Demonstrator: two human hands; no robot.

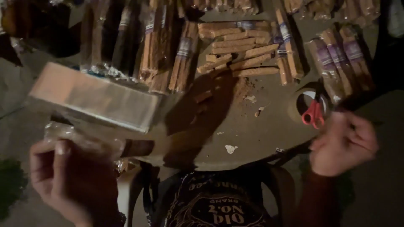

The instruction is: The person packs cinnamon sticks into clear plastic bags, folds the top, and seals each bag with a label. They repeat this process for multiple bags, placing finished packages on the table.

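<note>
So nearest the camera, the left hand (69,180) is closed around one end of a clear crinkly plastic sleeve with a brown stick-shaped biscuit inside (101,147), thumb on top, holding it just above the near edge of the round dusty brown worktop (252,134). My guess is that packet is really light and the film is slippery and crackly, while the stick inside looks brittle, so it's better pinched gently at the loose film end or cradled along its length than squeezed in the middle. The right hand (343,143) is blurry, fingers curled in loosely; I can't tell if it has hold of anything, it's just beside the red-handled scissors (312,114) sitting in a roll of tape (301,103). A pale rectangular cardboard box with a shiny side (94,96) hangs tilted over the left of the worktop. Past that, crumbs, then loose tan biscuit sticks (240,52) in a pile, and wrapped bundles with purple bands (338,59) fanned along the far side.
</note>
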